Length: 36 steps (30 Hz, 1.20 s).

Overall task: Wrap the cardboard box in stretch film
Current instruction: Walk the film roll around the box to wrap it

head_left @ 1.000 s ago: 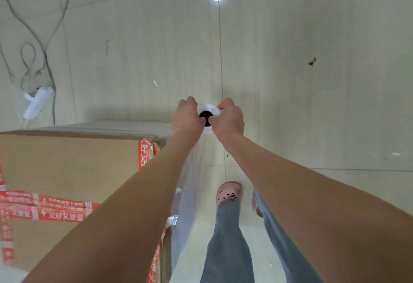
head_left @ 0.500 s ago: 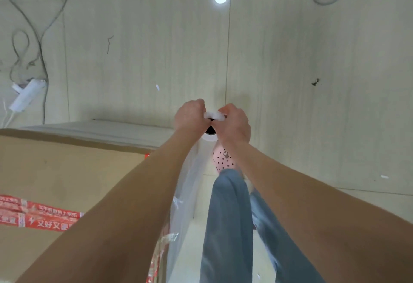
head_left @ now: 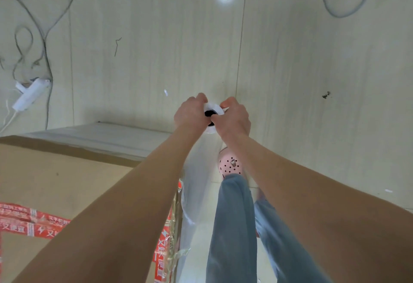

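Your left hand (head_left: 190, 114) and right hand (head_left: 235, 120) curl round the top of the upright film roll (head_left: 212, 106); cardboard box (head_left: 55, 177) lies left of your fingers, left hand nearer.

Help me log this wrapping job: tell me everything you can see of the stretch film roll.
The stretch film roll is held upright and seen end-on from above: a white ring around a dark hollow core. The left hand and right hand grip its top end from either side. Below them clear, glossy film runs down and back along the side of the cardboard box, crinkled near the taped corner. The roll's lower end is hidden.
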{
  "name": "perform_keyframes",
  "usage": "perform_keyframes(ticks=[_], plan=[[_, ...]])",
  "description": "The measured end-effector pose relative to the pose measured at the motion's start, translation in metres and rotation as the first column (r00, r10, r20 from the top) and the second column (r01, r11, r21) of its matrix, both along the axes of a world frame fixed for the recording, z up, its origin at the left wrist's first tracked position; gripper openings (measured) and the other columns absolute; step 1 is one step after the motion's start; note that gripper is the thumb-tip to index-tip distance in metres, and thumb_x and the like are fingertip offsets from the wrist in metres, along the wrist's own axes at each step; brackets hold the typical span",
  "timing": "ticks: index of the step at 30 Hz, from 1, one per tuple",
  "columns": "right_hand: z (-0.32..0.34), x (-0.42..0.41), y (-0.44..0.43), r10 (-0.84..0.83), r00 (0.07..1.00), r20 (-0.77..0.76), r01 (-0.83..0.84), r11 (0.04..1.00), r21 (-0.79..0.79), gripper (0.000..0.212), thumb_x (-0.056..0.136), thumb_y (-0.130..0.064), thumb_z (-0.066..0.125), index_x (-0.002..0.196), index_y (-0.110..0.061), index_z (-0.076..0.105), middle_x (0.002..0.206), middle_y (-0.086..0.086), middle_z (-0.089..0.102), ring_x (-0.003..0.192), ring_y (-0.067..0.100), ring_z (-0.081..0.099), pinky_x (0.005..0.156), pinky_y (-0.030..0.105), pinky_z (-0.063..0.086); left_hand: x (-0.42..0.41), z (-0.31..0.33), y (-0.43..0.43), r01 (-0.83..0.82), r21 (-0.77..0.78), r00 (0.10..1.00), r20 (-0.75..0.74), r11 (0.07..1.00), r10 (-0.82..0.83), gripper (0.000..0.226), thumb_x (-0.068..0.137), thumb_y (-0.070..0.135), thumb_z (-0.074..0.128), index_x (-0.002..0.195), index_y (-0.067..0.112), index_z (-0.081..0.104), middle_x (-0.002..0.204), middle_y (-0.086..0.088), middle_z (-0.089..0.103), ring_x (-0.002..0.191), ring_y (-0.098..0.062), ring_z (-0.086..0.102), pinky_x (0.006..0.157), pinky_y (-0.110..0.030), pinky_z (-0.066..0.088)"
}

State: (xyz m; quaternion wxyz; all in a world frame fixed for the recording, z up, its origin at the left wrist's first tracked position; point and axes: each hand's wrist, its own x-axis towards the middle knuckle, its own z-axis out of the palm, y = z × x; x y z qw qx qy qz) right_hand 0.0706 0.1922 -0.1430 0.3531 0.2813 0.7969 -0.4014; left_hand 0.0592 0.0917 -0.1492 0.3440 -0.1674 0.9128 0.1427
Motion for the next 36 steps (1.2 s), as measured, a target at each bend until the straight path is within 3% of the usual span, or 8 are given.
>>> perform_keyframes(ticks=[2, 6, 11, 16, 20, 24, 26, 36], plan=[[-0.001, -0.006, -0.002, 0.052, 0.999, -0.016, -0.052, 0.998, 0.026, 0.028, 0.079, -0.024, 0.063, 0.106, -0.027, 0.055, 0.105, -0.002, 0.057, 0.085, 0.020, 0.059, 0.054, 0.025, 0.033, -0.008, -0.002, -0.001, 0.119, -0.028, 0.993, 0.006, 0.993, -0.119, 0.028, 0.085, 0.018, 0.056, 0.113, 0.019, 0.058, 0.108, -0.006, 0.057, 0.098, -0.026, 0.058, 0.069, -0.032, 0.042], [0.000, -0.019, -0.008, 0.144, 0.989, -0.039, -0.141, 0.987, 0.078, 0.029, 0.079, -0.024, 0.063, 0.107, -0.029, 0.058, 0.107, -0.003, 0.059, 0.091, 0.021, 0.060, 0.065, 0.027, 0.037, -0.021, -0.002, -0.010, 0.091, -0.002, 0.996, -0.012, 0.996, -0.091, 0.018, 0.082, 0.013, 0.056, 0.099, 0.011, 0.061, 0.095, -0.007, 0.060, 0.088, -0.028, 0.059, 0.064, -0.030, 0.040], [0.003, -0.039, -0.024, 0.128, 0.985, -0.112, -0.122, 0.991, 0.060, 0.028, 0.083, -0.022, 0.059, 0.111, -0.026, 0.054, 0.111, -0.005, 0.053, 0.085, 0.017, 0.056, 0.067, 0.028, 0.038, -0.031, -0.002, -0.033, -0.235, 0.060, 0.972, -0.009, 0.970, 0.236, 0.012, 0.080, 0.022, 0.060, 0.086, 0.012, 0.059, 0.084, -0.006, 0.064, 0.077, -0.027, 0.065, 0.065, -0.033, 0.052], [0.005, -0.059, -0.055, 0.029, 0.996, 0.085, -0.019, 0.994, -0.110, 0.039, 0.083, -0.037, 0.064, 0.115, -0.023, 0.047, 0.095, -0.003, 0.049, 0.081, 0.021, 0.056, 0.068, 0.029, 0.043, -0.046, 0.000, -0.073, -0.534, 0.057, 0.846, 0.017, 0.844, 0.534, 0.023, 0.076, 0.036, 0.062, 0.078, 0.014, 0.055, 0.083, -0.006, 0.070, 0.077, -0.025, 0.071, 0.077, -0.037, 0.058], [0.004, -0.068, -0.079, -0.075, 0.995, 0.069, 0.085, 0.983, -0.160, 0.029, 0.084, -0.022, 0.061, 0.111, -0.021, 0.050, 0.093, -0.001, 0.052, 0.077, 0.021, 0.057, 0.063, 0.028, 0.043, -0.053, 0.002, -0.097, -0.487, 0.122, 0.869, 0.166, 0.865, 0.466, 0.029, 0.080, 0.037, 0.065, 0.075, 0.011, 0.052, 0.084, -0.008, 0.069, 0.075, -0.024, 0.069, 0.074, -0.035, 0.059], [0.005, -0.070, -0.089, -0.020, 0.997, 0.071, 0.030, 0.989, -0.144, 0.027, 0.084, -0.018, 0.061, 0.108, -0.020, 0.051, 0.090, -0.002, 0.053, 0.075, 0.019, 0.056, 0.064, 0.027, 0.043, -0.069, 0.006, -0.096, -0.101, -0.012, 0.990, 0.098, 0.995, 0.101, 0.037, 0.084, 0.024, 0.061, 0.119, 0.018, 0.051, 0.106, -0.003, 0.059, 0.093, -0.024, 0.060, 0.068, -0.032, 0.043], [0.004, -0.072, -0.090, 0.019, 0.998, 0.065, -0.011, 0.993, -0.121, 0.027, 0.083, -0.019, 0.061, 0.109, -0.020, 0.052, 0.090, -0.002, 0.055, 0.076, 0.019, 0.056, 0.063, 0.027, 0.041, -0.077, 0.005, -0.094, 0.013, -0.046, 0.997, 0.082, 0.999, -0.009, 0.037, 0.084, 0.018, 0.056, 0.120, 0.022, 0.053, 0.110, -0.002, 0.059, 0.096, -0.024, 0.058, 0.068, -0.030, 0.040], [0.008, -0.139, -0.091, 0.327, 0.944, -0.038, -0.324, 0.944, 0.067, 0.038, 0.081, -0.017, 0.053, 0.116, -0.031, 0.059, 0.110, -0.008, 0.064, 0.092, 0.017, 0.062, 0.069, 0.026, 0.042, -0.105, 0.003, -0.088, -0.379, -0.064, 0.925, 0.016, 0.923, 0.380, 0.012, 0.085, 0.027, 0.054, 0.094, 0.019, 0.054, 0.083, 0.000, 0.055, 0.075, -0.023, 0.054, 0.061, -0.029, 0.038]])
